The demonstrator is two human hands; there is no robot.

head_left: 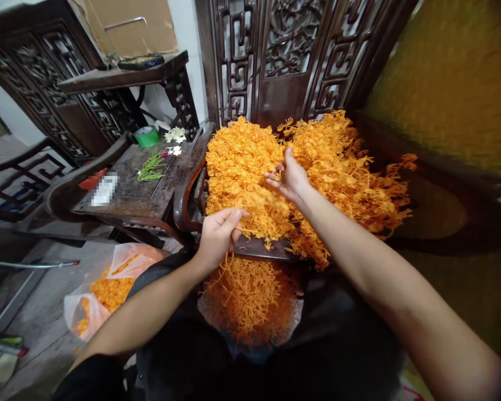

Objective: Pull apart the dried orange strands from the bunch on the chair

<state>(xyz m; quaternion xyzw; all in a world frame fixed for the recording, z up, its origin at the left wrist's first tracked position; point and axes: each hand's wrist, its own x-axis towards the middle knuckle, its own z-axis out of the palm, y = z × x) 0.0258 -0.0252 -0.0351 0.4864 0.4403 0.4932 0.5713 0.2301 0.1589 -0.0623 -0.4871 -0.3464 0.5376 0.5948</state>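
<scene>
My left hand [219,233] is closed, with thumb and fingers pinching a thin orange stem. My right hand [290,177] hovers over the orange material, thumb up and fingers loosely apart, with nothing plainly held. Below it on the dark wooden seat lies a heap of small orange flower-like pieces [237,161]. To the right, touching that heap, is a pile of branched orange sprigs [346,172] that hangs over the seat's front. Between my legs, a cluster of bare orange stems [248,289] sits below the seat edge.
A dark wooden side table [146,189] at the left bears green tape [147,136], green sprigs [151,167] and white flowers [175,135]. On the floor is a plastic bag [117,267] of orange pieces. A carved wooden chair back [286,83] rises behind the heap.
</scene>
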